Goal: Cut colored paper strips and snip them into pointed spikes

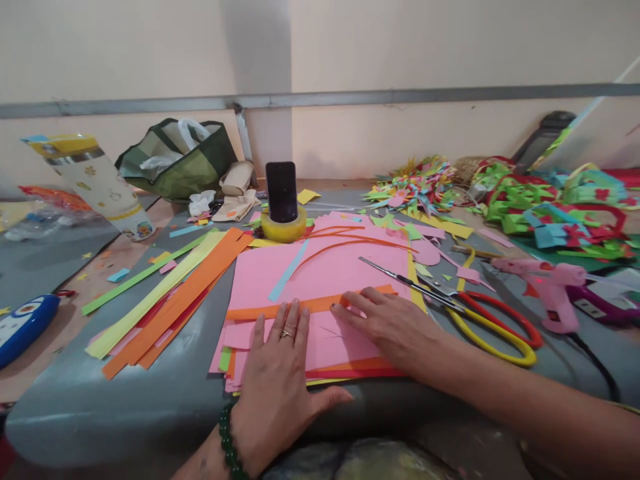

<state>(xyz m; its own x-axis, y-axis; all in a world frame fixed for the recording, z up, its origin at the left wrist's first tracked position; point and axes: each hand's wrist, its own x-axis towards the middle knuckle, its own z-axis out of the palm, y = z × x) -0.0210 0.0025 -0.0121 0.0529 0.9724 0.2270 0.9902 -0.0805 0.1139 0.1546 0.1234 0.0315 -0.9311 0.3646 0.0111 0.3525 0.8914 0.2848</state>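
My left hand lies flat with its fingers straight, the tips on an orange paper strip that crosses a stack of pink paper sheets. Farther right, the bent fingers of my right hand rest on the same strip near its right end, not wrapped round anything. Thin curved orange slivers and a light blue strip lie on the pink paper beyond my hands. A craft knife rests at the stack's right edge, beside scissors with red and yellow handles.
Cut paper strips are piled on the left. A phone stands in a yellow tape roll. At right are a pink glue gun and paper crafts. A tumbler and green bag stand back left.
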